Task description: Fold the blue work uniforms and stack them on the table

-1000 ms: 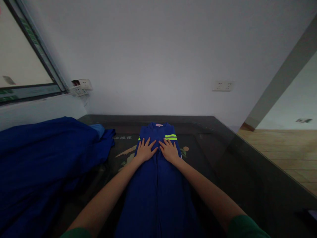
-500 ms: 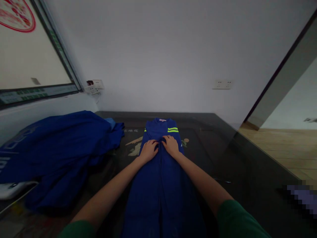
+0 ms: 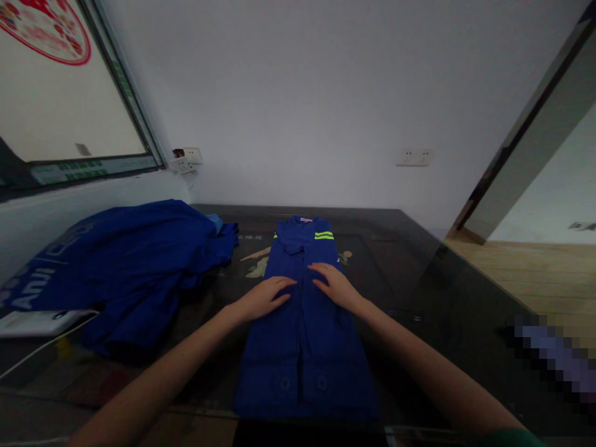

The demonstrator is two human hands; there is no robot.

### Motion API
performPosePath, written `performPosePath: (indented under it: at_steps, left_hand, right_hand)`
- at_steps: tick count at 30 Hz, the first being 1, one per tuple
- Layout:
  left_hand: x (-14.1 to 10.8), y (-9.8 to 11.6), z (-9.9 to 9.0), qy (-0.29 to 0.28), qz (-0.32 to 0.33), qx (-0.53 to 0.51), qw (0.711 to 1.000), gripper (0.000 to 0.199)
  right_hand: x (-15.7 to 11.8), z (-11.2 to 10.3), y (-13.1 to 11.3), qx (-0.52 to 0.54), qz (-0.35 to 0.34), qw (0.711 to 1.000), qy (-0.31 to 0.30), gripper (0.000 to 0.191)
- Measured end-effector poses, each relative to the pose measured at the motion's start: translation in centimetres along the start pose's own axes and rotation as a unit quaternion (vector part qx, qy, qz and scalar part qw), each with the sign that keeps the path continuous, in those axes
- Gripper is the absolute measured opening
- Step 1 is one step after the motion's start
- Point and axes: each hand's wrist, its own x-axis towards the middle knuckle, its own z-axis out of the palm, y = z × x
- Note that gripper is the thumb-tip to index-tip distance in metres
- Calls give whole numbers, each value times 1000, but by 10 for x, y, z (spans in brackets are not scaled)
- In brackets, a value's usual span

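Observation:
A blue work jacket [image 3: 274,347] lies folded lengthwise on the dark table, its collar at the far end. Yellow-green reflective stripes cross the cloth near the collar. Two sleeves run side by side down the middle toward me, with buttoned cuffs at the near edge. My left hand [image 3: 266,297] rests over the left sleeve, fingers stretched out and slightly apart. Over the right sleeve is my right hand [image 3: 336,285], its fingers also extended and spread. Neither hand grips the fabric.
A heap of blue clothing [image 3: 139,261] with white lettering lies at the left. Beside it are a white device [image 3: 41,323] and a cable [image 3: 51,341]. The dark table [image 3: 419,279] meets a wall with sockets [image 3: 414,157]. A blurred-out object [image 3: 559,360] is at the lower right.
Both hands have come off the cloth near the collar and moved back toward me and apart. Their fingers have opened. My view has shifted, showing the near cuffs and table edge.

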Motion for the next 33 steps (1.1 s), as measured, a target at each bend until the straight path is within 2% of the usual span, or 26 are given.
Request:
performPosePath:
  at_steps: [2, 4, 6, 8, 10, 12, 15, 20, 24, 26, 28, 31, 33]
  left_hand:
    - [-45, 18, -10, -24, 29, -15, 999, 41]
    - [-85, 35, -11, -71, 57, -23, 996, 52]
    - [-114, 45, -3, -126, 89, -21, 988, 75]
    - [-130, 51, 8, -156, 116, -5, 981, 95]
    - [-137, 54, 18, -150, 128, 18, 980, 96]
    - [-139, 56, 24, -132, 138, 38, 981, 84]
    - [-146, 60, 25, -98, 173, 60, 978, 72]
    - [-167, 65, 28, -46, 216, 87, 971, 64]
    - [-165, 75, 29, 42, 216, 57, 974, 60]
    - [-159, 86, 25, 37, 232, 17, 972, 54]
    - [-154, 100, 17, 3, 238, -41, 970, 45]
    - [-155, 122, 2, -40, 214, -135, 967, 37]
    - [-159, 133, -7, -59, 188, -175, 965, 35]
  right_hand:
    - [-53, -15, -9, 39, -30, 998, -49, 35]
    - [-105, -26, -16, 52, -44, 993, -95, 37]
    - [-145, -32, -24, 57, -53, 985, -155, 49]
    - [-169, -34, -30, 41, -78, 975, -205, 75]
    - [-179, -32, -36, 11, -102, 967, -232, 101]
    - [-183, -27, -40, -22, -108, 966, -233, 108]
    - [-193, -17, -42, -69, -116, 972, -190, 90]
    - [-216, -9, -39, -80, -183, 977, -79, 69]
    - [-219, -13, -38, -53, -196, 976, -77, 61]
    - [-220, -17, -38, -23, -188, 978, -87, 57]
    - [-225, -21, -38, 15, -167, 981, -94, 52]
    - [-237, -27, -38, 69, -110, 984, -125, 45]
    - [-243, -32, -39, 74, -97, 981, -149, 40]
